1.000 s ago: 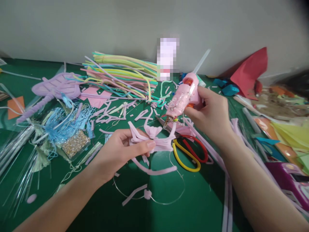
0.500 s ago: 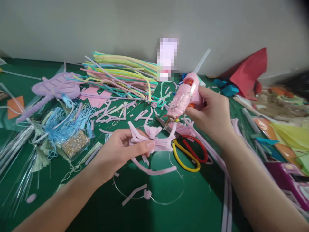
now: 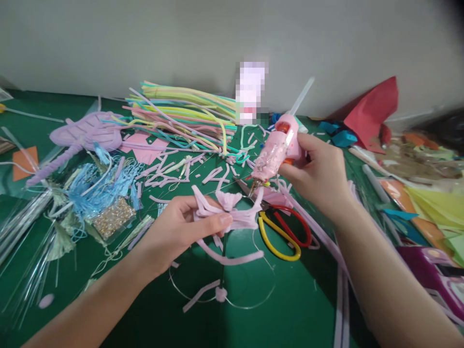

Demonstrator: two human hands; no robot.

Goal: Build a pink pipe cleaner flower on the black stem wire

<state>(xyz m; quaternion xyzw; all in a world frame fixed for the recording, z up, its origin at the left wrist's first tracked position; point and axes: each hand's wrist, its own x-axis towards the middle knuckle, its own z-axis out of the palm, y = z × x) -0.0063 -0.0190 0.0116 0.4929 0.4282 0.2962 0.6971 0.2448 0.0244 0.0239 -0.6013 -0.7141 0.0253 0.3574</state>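
Between the thumb and fingers of my left hand (image 3: pixel 197 220) is a lilac pipe-cleaner bow (image 3: pixel 243 218), its loops spreading to either side of a gathered middle. My right hand (image 3: pixel 319 169) grips a pink glue gun (image 3: pixel 273 150), tilted nozzle-down, with a clear glue stick out of its back end. The nozzle is close above the bow's right side; whether it touches cannot be made out. Scissors with red and yellow handles (image 3: pixel 281 241) lie just behind and right of the bow. Below it a thin wire ring with a small lilac knot (image 3: pixel 221 294) rests on the table.
Many coloured pipe cleaners (image 3: pixel 181 113) are heaped by the wall. To the left are a woven lilac piece (image 3: pixel 87 131), blue tassels (image 3: pixel 97 181) and a bag of gold beads (image 3: pixel 113 218). Coloured papers (image 3: pixel 431 208) and a purple device (image 3: pixel 431 275) stand right. Lilac offcuts (image 3: pixel 170 169) are scattered centrally.
Both hands keep their grips, and the bow and glue gun hold nearly the same place. The whole view has shifted slightly.
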